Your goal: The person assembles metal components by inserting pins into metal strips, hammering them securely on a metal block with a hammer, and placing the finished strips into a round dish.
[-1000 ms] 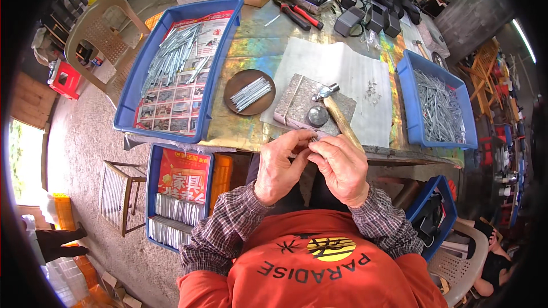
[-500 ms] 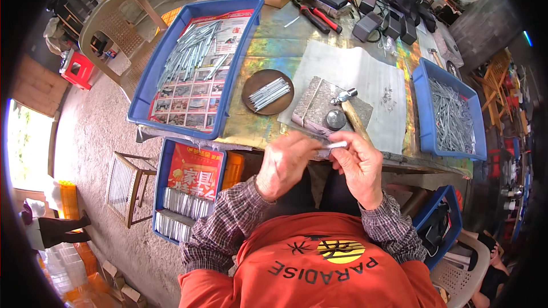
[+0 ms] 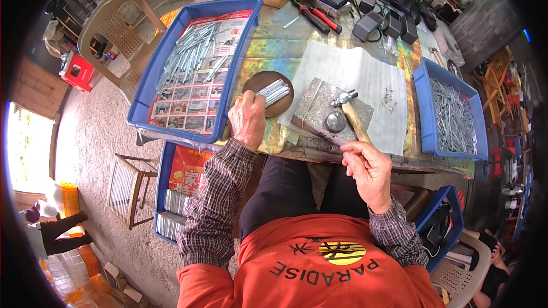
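My left hand (image 3: 247,121) is at the left rim of a round brown dish (image 3: 278,111), its fingers bent and closed over the near ends of a bundle of thin silvery metal rods (image 3: 275,92). What the fingertips grip is hidden. Just off the table's front edge, my right hand (image 3: 369,174) has its thumb and fingers drawn together; anything between them is too small to make out. Beyond it, a ball-peen hammer (image 3: 358,121) lies with its head on a grey stone block (image 3: 319,92), beside a round dark metal weight (image 3: 335,121).
A blue tray (image 3: 214,133) lined with printed paper holds more rods at the left. Another blue bin (image 3: 423,108) at the right is full of thin metal pieces. White paper (image 3: 328,57) lies under the block. Red-handled pliers (image 3: 325,20) and black boxes (image 3: 366,27) lie farther back.
My left hand has left my right hand and moved left to the dish. My right hand has shifted slightly right and nearer. The small white piece between the hands no longer shows.
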Demonstrator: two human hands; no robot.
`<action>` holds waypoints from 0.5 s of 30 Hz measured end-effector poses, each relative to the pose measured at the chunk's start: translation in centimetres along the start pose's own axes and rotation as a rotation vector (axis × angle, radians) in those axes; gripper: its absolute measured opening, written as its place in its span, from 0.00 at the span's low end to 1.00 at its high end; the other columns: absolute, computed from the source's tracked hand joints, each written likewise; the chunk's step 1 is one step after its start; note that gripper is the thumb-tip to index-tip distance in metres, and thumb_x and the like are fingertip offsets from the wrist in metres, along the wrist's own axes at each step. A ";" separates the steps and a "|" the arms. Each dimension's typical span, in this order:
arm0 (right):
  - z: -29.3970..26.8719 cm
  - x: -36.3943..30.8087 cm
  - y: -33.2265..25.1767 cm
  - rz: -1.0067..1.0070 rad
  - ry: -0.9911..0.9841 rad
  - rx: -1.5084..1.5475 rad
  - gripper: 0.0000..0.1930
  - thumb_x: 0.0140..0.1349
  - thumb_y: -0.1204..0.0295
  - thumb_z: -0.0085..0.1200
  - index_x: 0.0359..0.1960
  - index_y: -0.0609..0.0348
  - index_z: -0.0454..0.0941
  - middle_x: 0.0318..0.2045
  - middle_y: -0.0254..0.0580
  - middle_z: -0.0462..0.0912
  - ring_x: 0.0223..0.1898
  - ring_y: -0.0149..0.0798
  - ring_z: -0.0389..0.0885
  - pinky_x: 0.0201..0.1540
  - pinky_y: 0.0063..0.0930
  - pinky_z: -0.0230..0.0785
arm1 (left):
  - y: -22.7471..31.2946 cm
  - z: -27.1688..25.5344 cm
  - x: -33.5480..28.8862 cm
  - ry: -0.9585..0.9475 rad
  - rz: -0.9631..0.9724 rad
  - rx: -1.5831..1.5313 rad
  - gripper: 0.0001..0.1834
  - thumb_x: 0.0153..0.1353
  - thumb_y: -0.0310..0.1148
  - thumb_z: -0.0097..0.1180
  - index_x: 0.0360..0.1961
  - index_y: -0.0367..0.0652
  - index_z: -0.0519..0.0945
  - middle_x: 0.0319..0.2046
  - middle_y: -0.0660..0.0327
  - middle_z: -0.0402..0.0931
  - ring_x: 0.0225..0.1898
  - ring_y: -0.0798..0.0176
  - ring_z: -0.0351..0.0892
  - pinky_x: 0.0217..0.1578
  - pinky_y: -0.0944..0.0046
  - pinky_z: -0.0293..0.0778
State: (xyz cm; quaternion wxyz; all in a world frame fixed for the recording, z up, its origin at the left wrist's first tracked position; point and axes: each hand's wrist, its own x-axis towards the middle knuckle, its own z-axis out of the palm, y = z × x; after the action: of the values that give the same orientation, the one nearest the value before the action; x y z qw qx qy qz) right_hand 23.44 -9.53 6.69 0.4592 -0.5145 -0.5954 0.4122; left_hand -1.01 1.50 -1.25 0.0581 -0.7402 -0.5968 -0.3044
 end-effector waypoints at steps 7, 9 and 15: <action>-0.1 0.0 -0.1 0.009 -0.019 -0.050 0.05 0.61 0.80 0.52 0.36 0.67 0.79 0.25 0.35 0.79 0.23 0.23 0.76 0.25 0.15 0.67 | 0.6 -0.6 0.2 0.047 0.061 0.039 0.05 0.49 0.24 0.54 0.29 0.43 0.78 0.29 0.58 0.72 0.30 0.51 0.75 0.29 0.55 0.72; -0.2 0.0 -0.1 0.019 -0.017 -0.045 0.05 0.61 0.81 0.52 0.36 0.67 0.79 0.25 0.36 0.79 0.24 0.23 0.76 0.25 0.16 0.67 | 0.6 -1.9 0.8 0.097 0.103 0.012 0.03 0.48 0.25 0.53 0.27 0.43 0.76 0.28 0.57 0.71 0.30 0.52 0.75 0.28 0.54 0.72; -0.7 0.1 0.3 0.020 0.012 -0.065 0.05 0.60 0.82 0.53 0.36 0.67 0.79 0.25 0.36 0.78 0.23 0.23 0.75 0.25 0.16 0.66 | -3.2 -6.4 4.6 0.054 0.012 0.037 0.04 0.53 0.27 0.59 0.31 0.42 0.82 0.26 0.56 0.78 0.27 0.51 0.78 0.28 0.58 0.74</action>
State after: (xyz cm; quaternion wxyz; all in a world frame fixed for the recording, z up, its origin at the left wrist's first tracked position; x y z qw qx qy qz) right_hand 24.19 -9.37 6.63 0.4416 -0.5377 -0.6005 0.3941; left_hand -5.91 3.40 5.45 0.0895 -0.7339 -0.5962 -0.3129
